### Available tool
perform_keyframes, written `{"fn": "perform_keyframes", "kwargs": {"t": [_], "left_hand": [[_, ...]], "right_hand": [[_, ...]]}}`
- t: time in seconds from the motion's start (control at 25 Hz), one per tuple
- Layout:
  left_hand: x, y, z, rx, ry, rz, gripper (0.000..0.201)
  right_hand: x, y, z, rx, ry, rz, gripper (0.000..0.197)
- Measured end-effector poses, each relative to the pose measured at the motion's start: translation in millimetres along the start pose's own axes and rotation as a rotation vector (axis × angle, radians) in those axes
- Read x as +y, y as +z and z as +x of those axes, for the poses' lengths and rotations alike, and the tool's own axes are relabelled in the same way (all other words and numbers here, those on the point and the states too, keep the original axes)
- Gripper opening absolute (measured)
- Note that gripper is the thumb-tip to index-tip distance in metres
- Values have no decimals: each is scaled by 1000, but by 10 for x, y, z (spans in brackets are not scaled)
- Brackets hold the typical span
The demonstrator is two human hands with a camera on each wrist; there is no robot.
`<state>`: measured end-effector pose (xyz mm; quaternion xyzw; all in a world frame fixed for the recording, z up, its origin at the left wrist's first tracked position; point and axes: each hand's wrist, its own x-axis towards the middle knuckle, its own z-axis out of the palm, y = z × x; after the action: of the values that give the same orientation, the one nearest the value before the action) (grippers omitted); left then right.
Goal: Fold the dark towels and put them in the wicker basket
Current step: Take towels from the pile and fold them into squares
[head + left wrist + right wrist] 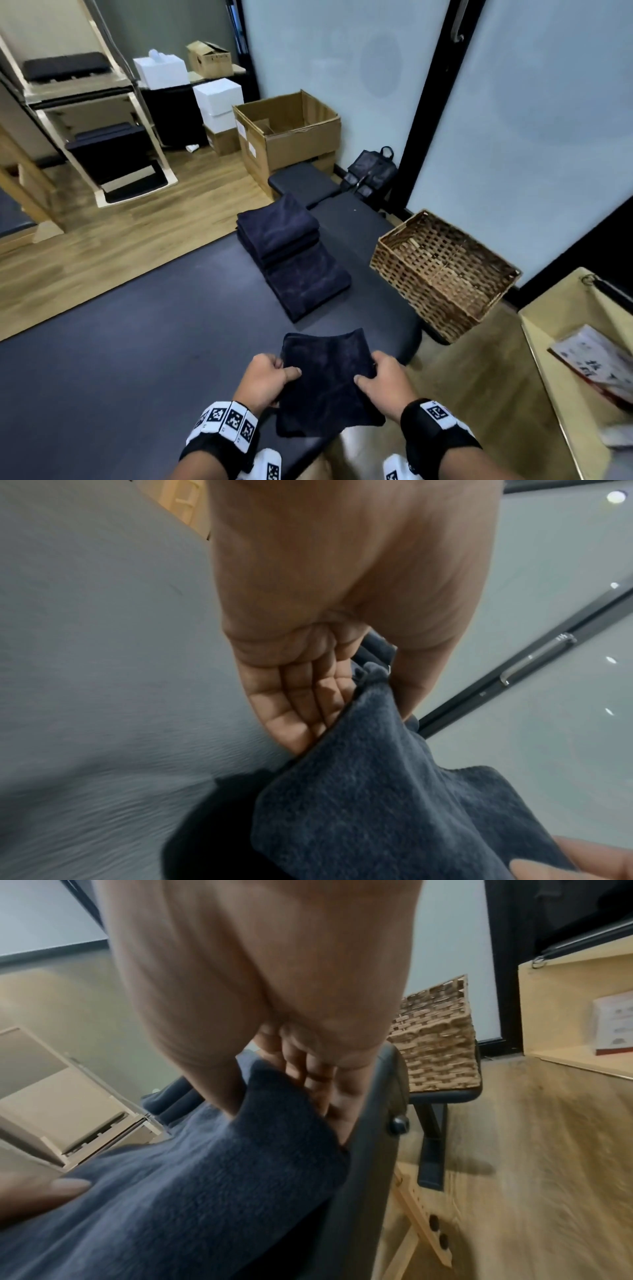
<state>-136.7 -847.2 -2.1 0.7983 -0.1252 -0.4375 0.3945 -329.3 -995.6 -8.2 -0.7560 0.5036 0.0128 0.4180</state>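
Observation:
A folded dark towel (327, 377) is held just above the near edge of the grey padded bench (137, 342). My left hand (269, 378) grips its left edge, thumb on top and fingers underneath (301, 707). My right hand (382, 377) grips the right edge the same way, fingers under the cloth (318, 1080). Farther along the bench lies a stack of folded dark towels (291, 253). The wicker basket (442, 274) stands to the right of the stack, with no towel visible inside.
An open cardboard box (287, 133) and a black backpack (371, 171) sit beyond the bench end. A wooden shelf unit (565, 359) with a booklet stands at the right. Wooden exercise equipment (85, 120) fills the far left. Frosted glass panels (342, 68) close the back.

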Motion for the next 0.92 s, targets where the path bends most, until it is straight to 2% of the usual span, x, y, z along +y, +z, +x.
{"fn": "perform_keyframes", "kwargs": {"t": [0.24, 0.44, 0.64, 0.76, 0.84, 0.92], "left_hand": [[563, 36, 459, 59, 36, -118, 42], [878, -89, 746, 180, 24, -206, 36], [1172, -181, 1114, 387, -14, -234, 38], [1213, -158, 1266, 495, -77, -129, 25], [1187, -36, 1313, 487, -122, -12, 34], [1163, 104, 1297, 446, -108, 113, 48]], "right_hand": [[-495, -607, 720, -35, -74, -73, 27], [-865, -688, 1468, -65, -187, -61, 43], [-1313, -756, 2134, -121, -310, -96, 33], [-1400, -775, 2377, -116, -378, -183, 37], [-1342, -746, 2488, -158, -418, -273, 51], [-1263, -732, 2541, -230, -424, -305, 58]]}}
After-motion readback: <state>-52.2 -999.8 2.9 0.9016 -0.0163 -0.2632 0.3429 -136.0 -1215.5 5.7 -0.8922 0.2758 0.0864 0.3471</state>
